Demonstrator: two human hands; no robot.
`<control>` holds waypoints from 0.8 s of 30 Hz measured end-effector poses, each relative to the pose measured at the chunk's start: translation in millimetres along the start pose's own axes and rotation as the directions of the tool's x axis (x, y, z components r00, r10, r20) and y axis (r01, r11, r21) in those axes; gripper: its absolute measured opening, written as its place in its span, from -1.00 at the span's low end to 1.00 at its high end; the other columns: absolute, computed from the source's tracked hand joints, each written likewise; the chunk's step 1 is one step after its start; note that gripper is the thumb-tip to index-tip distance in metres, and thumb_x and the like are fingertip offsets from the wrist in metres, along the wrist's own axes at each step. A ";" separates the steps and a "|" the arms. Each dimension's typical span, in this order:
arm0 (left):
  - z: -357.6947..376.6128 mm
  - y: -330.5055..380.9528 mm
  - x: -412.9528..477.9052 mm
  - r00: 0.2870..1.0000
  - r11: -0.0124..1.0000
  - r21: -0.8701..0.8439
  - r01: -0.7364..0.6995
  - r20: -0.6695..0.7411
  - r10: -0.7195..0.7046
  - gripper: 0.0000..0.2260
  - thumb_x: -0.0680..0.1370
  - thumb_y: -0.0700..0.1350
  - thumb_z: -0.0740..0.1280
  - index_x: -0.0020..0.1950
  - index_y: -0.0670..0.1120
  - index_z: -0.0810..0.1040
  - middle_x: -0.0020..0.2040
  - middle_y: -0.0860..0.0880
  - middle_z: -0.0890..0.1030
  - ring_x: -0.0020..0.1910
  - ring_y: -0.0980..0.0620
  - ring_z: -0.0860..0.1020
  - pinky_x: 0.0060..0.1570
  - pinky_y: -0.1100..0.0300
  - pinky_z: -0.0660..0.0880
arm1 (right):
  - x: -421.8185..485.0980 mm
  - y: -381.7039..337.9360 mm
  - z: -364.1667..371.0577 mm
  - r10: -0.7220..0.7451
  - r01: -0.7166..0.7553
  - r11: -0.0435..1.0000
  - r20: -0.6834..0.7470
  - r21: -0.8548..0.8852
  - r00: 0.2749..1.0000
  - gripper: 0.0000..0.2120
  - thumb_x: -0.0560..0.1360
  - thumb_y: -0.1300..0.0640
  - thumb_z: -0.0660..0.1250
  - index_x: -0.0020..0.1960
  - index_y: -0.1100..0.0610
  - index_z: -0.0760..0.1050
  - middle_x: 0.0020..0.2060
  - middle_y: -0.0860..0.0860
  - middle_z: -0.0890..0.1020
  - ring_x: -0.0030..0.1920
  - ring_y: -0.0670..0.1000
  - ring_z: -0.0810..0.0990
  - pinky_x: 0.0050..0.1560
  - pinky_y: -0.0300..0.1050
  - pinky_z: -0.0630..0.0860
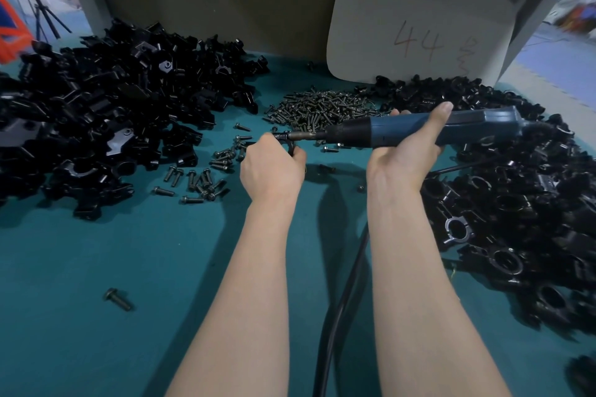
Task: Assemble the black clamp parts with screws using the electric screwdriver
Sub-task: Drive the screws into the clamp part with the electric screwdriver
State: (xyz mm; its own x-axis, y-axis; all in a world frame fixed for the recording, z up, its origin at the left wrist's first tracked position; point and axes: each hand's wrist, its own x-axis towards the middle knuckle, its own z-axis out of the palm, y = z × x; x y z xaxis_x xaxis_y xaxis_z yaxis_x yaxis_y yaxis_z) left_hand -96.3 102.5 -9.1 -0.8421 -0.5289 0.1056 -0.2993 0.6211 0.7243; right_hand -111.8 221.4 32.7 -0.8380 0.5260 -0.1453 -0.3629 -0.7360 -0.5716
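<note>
Left hand (271, 167) is curled tight round a black clamp (288, 142), mid-table just right of the loose screws (206, 177). Right hand (409, 142) is wrapped around the blue electric screwdriver (403, 130), bit tip right at the clamp. Looks like the driving step; next it needs the bit kept square and the clamp held steady.

Two bare hands are recorded: left hand (272, 167), right hand (404, 151). Behind the hands, a bare left forearm (251, 284) and bare right forearm (416, 267) are shown, uncovered to the frame edge. A short, plain thumbnail (446, 105) is noted on the right hand.
</note>
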 end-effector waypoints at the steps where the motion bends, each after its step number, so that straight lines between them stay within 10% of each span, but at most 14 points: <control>1: 0.3 -0.1 0.1 1.000 1.000 0.000 0.000 -0.001 0.000 -0.78 0.55 0.03 0.32 -0.04 -0.11 0.41 -0.22 -0.05 0.47 -0.22 -0.09 0.44 -0.25 0.13 0.31 | -0.3 0.0 0.0 0.003 -0.003 1.000 -0.001 -0.001 1.000 -0.51 0.56 -0.06 0.28 0.36 0.12 0.21 -0.03 0.08 0.51 -0.13 -0.01 0.58 -0.22 -0.23 0.55; 24: -14.4 1.6 -0.6 0.974 0.993 -0.044 0.107 0.203 -0.096 -0.77 0.48 0.01 0.32 -0.07 -0.14 0.61 -0.29 -0.04 0.68 -0.24 -0.05 0.66 -0.14 0.12 0.60 | -0.9 -7.3 -4.7 0.029 -0.046 0.997 0.266 0.057 0.964 -0.48 0.53 -0.09 0.30 0.40 0.10 0.29 -0.13 0.07 0.50 -0.08 0.03 0.55 0.04 -0.10 0.54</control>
State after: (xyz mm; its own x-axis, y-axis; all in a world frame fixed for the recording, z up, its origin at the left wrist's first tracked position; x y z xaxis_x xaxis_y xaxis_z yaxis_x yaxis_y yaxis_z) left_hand -89.8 95.5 1.8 -0.8830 -0.4574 -0.1052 -0.3677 0.5349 0.7607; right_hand -106.5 228.3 33.2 -0.9264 0.3720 0.0582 -0.3466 -0.7823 -0.5176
